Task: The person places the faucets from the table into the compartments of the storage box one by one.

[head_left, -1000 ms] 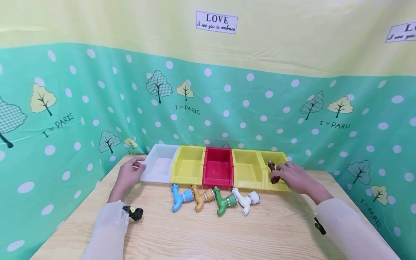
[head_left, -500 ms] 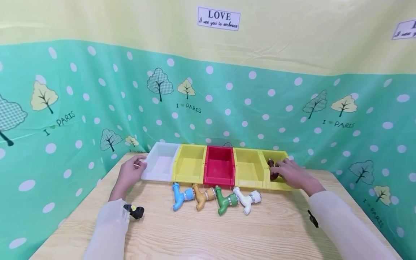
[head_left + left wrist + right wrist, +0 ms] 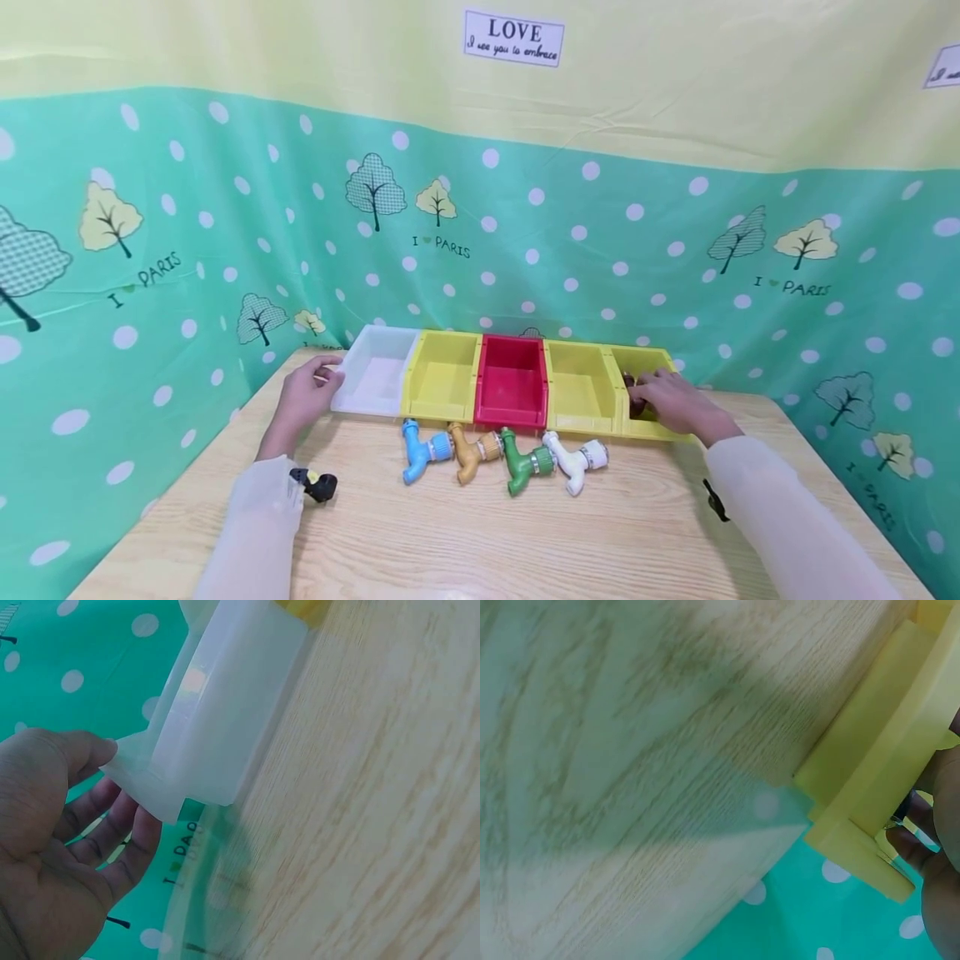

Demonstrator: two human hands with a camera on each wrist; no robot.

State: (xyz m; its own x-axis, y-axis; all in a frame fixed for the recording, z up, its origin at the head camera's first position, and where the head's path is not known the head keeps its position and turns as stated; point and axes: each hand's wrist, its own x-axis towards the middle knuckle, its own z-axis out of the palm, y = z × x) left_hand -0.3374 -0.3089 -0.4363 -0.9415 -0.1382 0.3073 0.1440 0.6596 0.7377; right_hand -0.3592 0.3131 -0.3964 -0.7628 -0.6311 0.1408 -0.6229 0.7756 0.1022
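My left hand [image 3: 309,393] pinches the near left edge of the white bin [image 3: 366,407]; the left wrist view shows the thumb over its corner [image 3: 146,780] and the fingers below. At the other end of the row, my right hand [image 3: 675,404] reaches into the rightmost yellow bin [image 3: 643,360] and holds a dark red tap [image 3: 636,407], largely covered by the fingers. In front of the bins lie a blue tap [image 3: 417,452], an orange-brown tap [image 3: 470,453], a green tap [image 3: 521,462] and a white tap [image 3: 573,462].
Between the end bins stand a yellow bin [image 3: 442,408], a red bin [image 3: 512,412] and another yellow bin [image 3: 581,421], side by side. The wooden table [image 3: 480,542] backs onto a green and yellow curtain [image 3: 525,208], which also hangs along both sides.
My right hand has lowered the dark red tap from above the rightmost yellow bin down into it. The left hand keeps its place at the white bin. The view has shifted slightly.
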